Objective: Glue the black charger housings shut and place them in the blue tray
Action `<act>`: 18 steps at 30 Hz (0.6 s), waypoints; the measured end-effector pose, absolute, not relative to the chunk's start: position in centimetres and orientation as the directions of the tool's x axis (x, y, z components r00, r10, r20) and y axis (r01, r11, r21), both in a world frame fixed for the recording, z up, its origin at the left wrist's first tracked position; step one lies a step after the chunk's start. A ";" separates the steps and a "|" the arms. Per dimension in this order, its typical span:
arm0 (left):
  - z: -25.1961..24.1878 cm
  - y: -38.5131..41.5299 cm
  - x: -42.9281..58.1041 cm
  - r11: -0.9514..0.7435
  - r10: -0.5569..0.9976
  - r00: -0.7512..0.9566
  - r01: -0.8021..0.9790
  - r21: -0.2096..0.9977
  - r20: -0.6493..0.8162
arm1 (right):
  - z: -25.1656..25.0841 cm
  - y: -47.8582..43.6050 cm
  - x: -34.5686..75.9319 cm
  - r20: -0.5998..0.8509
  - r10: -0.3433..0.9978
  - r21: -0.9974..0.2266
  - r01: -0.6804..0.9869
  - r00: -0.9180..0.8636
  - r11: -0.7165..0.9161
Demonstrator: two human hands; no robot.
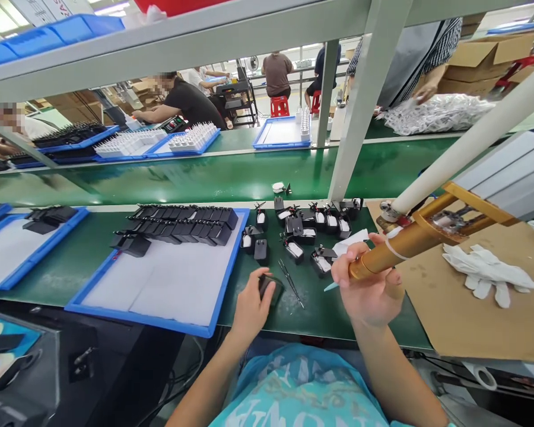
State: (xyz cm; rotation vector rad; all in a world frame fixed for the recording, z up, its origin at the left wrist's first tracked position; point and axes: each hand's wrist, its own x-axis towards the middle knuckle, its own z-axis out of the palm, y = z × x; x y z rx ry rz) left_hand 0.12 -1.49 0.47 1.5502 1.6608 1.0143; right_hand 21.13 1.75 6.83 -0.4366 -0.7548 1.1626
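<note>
My left hand [250, 306] is curled around a small black part [269, 287] that rests on the green bench near its front edge. My right hand [368, 284] is wrapped around the lower end of a gold dispensing gun [420, 234] that carries a long white tube [476, 139] slanting up to the right; a pale nozzle tip [331, 286] pokes out to the left of the fingers. Thin tweezers [290, 281] lie between my hands. Behind them stand several small black and white parts [314, 228].
A blue tray [160, 283] with a white liner and rows of black parts [182, 224] lies left of my hands, another blue tray [24, 249] farther left. Brown cardboard [476, 308] with white gloves [487, 274] lies right. A grey shelf post [362, 101] rises behind. Other people work at far benches.
</note>
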 end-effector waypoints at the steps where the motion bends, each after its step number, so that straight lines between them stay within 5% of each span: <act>1: 0.9 -1.4 -0.1 0.080 0.992 -0.117 0.271 0.959 -0.049 | 6.8 1.7 21.2 0.305 0.932 -0.669 -0.652 0.198 0.357; 3: 1.8 -1.4 -0.5 0.200 0.975 -0.063 -0.174 0.964 -0.213 | 6.6 1.7 21.5 0.311 0.928 -0.675 -0.641 0.203 0.366; 5: 2.7 -1.4 -0.8 0.245 0.966 0.033 -0.442 0.863 -0.257 | 6.5 1.7 21.9 0.320 0.922 -0.675 -0.631 0.216 0.382; 11: 3.6 -1.9 -1.5 0.219 0.975 0.167 -0.607 0.764 -0.146 | 6.2 2.1 23.0 0.294 0.916 -0.703 -0.588 0.272 0.400; 15: 3.6 -2.7 -4.5 0.098 0.995 0.036 -0.284 0.954 -0.091 | 6.2 2.2 23.8 0.225 0.916 -0.743 -0.549 0.333 0.383; 17: 3.5 -2.3 -7.8 0.006 0.993 -0.116 0.197 0.980 0.017 | 5.7 2.3 24.6 0.163 0.918 -0.778 -0.525 0.362 0.345; 18: 3.4 -1.8 -10.0 -0.004 0.979 -0.177 0.482 0.876 0.102 | 5.2 2.5 25.1 0.126 0.912 -0.801 -0.503 0.389 0.325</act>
